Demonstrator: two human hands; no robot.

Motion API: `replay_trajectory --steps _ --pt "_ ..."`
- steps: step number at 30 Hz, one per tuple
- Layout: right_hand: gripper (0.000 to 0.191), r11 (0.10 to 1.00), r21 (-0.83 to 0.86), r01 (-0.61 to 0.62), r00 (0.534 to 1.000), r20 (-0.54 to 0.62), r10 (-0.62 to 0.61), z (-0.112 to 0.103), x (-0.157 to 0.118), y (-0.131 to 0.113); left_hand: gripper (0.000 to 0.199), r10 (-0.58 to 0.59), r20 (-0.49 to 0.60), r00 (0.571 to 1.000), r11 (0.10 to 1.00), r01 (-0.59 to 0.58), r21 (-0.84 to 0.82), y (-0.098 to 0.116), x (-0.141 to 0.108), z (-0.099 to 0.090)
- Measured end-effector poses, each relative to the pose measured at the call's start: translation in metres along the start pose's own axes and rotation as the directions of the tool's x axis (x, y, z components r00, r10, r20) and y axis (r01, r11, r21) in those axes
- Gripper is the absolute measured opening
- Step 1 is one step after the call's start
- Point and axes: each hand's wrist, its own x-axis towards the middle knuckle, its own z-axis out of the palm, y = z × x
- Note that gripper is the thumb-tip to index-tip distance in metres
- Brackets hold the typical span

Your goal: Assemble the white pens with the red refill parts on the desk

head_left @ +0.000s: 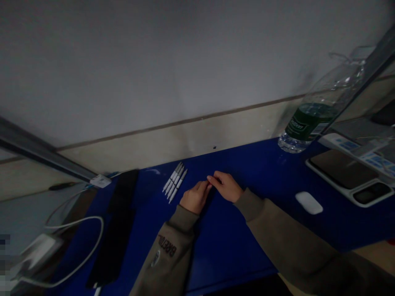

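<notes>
My left hand point(195, 197) is over the blue tabletop, its fingers curled and pinched together. Close beside it, my right hand point(226, 186) has its thumb and fingers bent inward, so that the fingertips of both hands meet. Whatever lies between the fingertips is too small or too dark to make out. Just left of my left hand, several white pens point(175, 183) with grey ends lie side by side in a slanted row on the blue tabletop point(228, 242).
To the right are a white mouse point(309, 203), a white-framed device with dark panels point(345, 170) and a large clear bottle point(311, 119) with a green label. Dark flat objects point(114, 242) and a white cable point(101, 230) lie left. A pale wall point(173, 142) borders the back.
</notes>
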Motion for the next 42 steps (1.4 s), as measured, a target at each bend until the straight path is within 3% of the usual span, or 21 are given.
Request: replay_trajectory --steps 5,13,16,28,32,37,42 --pt "0.045 1.000 0.003 -0.015 0.998 -0.054 0.015 0.003 0.000 0.002 0.032 -0.017 -0.006 1.000 0.993 0.018 0.121 0.004 0.000 -0.001" --pt "0.028 0.993 0.085 0.079 0.993 0.085 -0.087 -0.002 -0.001 0.000 0.030 -0.032 -0.015 0.999 0.999 0.032 -0.005 -0.004 -0.001 0.006" --pt "0.029 0.997 0.033 0.069 0.995 0.068 -0.071 -0.003 -0.001 0.000 0.029 -0.012 -0.009 1.000 1.000 0.012 -0.002 -0.003 -0.001 0.005" --pt "0.041 1.000 0.015 -0.003 0.999 0.048 0.002 -0.002 0.001 -0.001 0.034 0.016 0.015 1.000 0.971 -0.019 0.240 -0.002 0.000 0.003" --pt "0.044 0.999 0.028 -0.021 1.000 -0.004 0.021 0.002 0.001 0.000 0.032 0.012 -0.012 1.000 0.981 -0.010 0.192 -0.002 -0.001 0.005" --pt "0.046 0.998 0.026 -0.063 0.984 -0.165 0.066 -0.002 0.004 0.006 0.030 -0.037 -0.063 0.997 0.989 0.046 0.144 -0.003 0.000 0.004" --pt "0.053 0.996 -0.027 -0.083 0.959 -0.275 0.072 -0.009 0.008 0.011 0.031 -0.014 -0.045 0.999 0.993 0.019 0.119 -0.003 0.002 0.003"
